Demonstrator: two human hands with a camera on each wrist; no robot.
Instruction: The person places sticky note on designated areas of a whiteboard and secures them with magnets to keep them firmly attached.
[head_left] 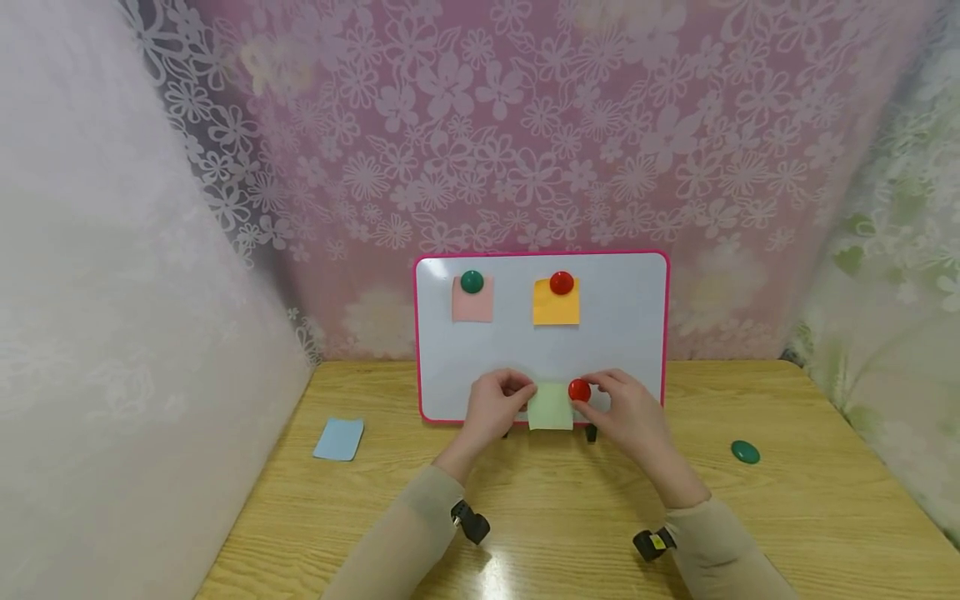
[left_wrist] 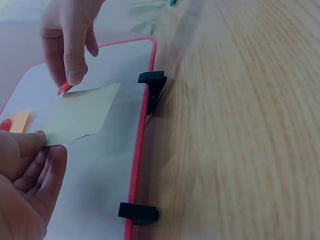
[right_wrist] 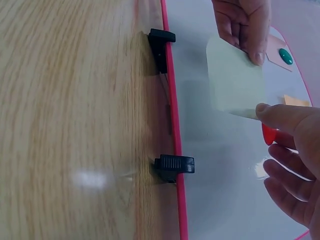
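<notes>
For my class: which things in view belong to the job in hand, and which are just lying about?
Job in hand:
green note, held
red magnet, held
board
pink note and orange note, already up

Lying about, perhaps for later:
blue note, on the table
green magnet, likewise

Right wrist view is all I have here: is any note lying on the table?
Observer: Yes, a blue note lies on the table, left of the board.
Operator: Any loose magnet?
Observer: A green magnet lies on the table, right of the board.
Operator: I can see the red magnet in the right hand. What is on the orange note?
Observer: A second red magnet sits over its top edge.
</notes>
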